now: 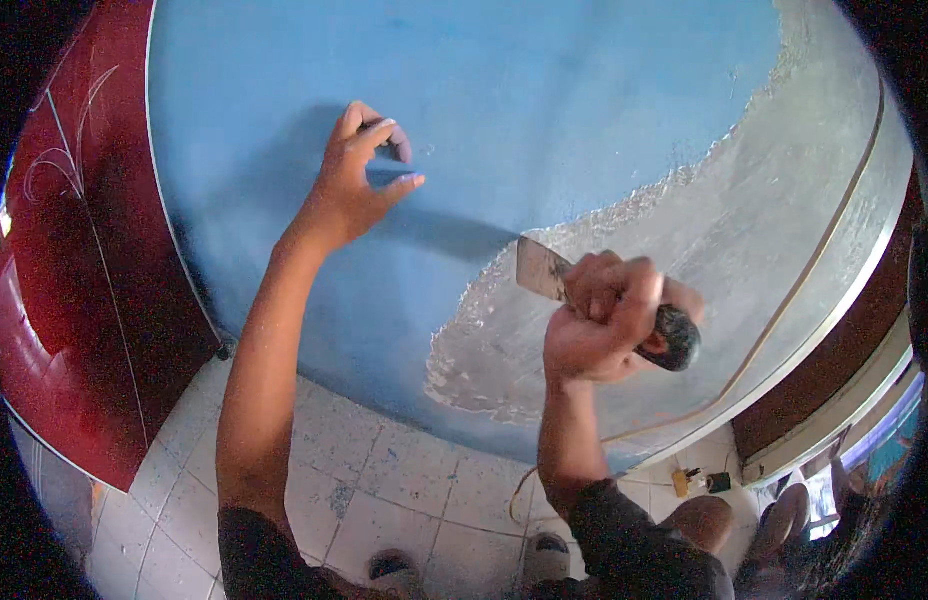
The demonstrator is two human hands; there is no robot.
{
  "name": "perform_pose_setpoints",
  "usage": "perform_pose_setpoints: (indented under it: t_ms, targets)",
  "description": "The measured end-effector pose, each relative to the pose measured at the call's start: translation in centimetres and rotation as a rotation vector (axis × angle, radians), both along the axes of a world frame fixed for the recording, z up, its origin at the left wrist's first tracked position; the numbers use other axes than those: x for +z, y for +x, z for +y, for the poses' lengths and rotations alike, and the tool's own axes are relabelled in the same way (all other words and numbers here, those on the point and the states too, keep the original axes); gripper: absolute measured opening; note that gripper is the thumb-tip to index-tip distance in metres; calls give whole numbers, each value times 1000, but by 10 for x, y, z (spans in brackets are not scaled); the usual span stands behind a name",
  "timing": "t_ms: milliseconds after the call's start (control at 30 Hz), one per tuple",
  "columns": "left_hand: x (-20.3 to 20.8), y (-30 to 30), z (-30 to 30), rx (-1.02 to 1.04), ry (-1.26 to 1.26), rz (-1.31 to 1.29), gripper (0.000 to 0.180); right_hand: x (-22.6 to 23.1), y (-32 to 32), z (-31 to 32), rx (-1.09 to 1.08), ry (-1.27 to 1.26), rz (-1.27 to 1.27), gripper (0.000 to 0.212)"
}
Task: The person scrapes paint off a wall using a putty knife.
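A wide painted panel (464,80) fills the middle, its blue coat giving way to bare grey-white surface (664,240) along a ragged, flaking edge. My right hand (609,320) grips a scraper (541,270) by its dark handle. Its flat metal blade points up and left, over the border between blue and grey; whether it touches the surface I cannot tell. Farther left, my left hand (369,180) is raised in front of the blue paint, thumb and curled fingers apart, with nothing between them. A shadow falls on the blue beside it.
A dark red panel (74,270) with thin pale line patterns stands at the left. A tan cord (814,255) runs down the grey side and hangs near the tiled floor (384,490), which is specked with blue flakes. Small yellow and black items (696,482) lie at lower right, near bent legs (784,515).
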State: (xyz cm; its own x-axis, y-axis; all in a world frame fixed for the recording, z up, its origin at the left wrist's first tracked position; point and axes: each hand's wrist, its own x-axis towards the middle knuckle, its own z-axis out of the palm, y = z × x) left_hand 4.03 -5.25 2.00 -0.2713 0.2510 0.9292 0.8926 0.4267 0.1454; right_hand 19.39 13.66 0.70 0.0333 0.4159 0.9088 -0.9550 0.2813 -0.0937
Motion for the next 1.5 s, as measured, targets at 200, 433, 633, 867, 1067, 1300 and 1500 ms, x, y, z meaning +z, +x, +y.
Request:
perform_pose_setpoints:
  t_ms: [200, 433, 633, 867, 1067, 1300, 1500]
  targets:
    - [3, 2, 2, 1, -7, -24, 33, 0, 9, 8, 91, 15, -105, 31]
    - [6, 1, 2, -22, -1, -13, 34, -3, 6, 8, -45, -26, -49, 25]
    - [1, -6, -4, 24, -3, 7, 35, 17, 11, -7, 284, 213, -16, 21]
    - [4, 1, 6, -85, 51, -32, 27, 7, 7, -6, 271, 28, 93, 22]
    - [0, -5, -5, 12, -33, -11, 36, -15, 2, -1, 148, 58, -183, 25]
    - [0, -1, -2, -66, 50, -9, 26, 4, 19, -4, 66, 168, -64, 21]
    - [0, -8, -3, 6, -5, 25, 42, 5, 1, -7, -13, 2, -147, 27]
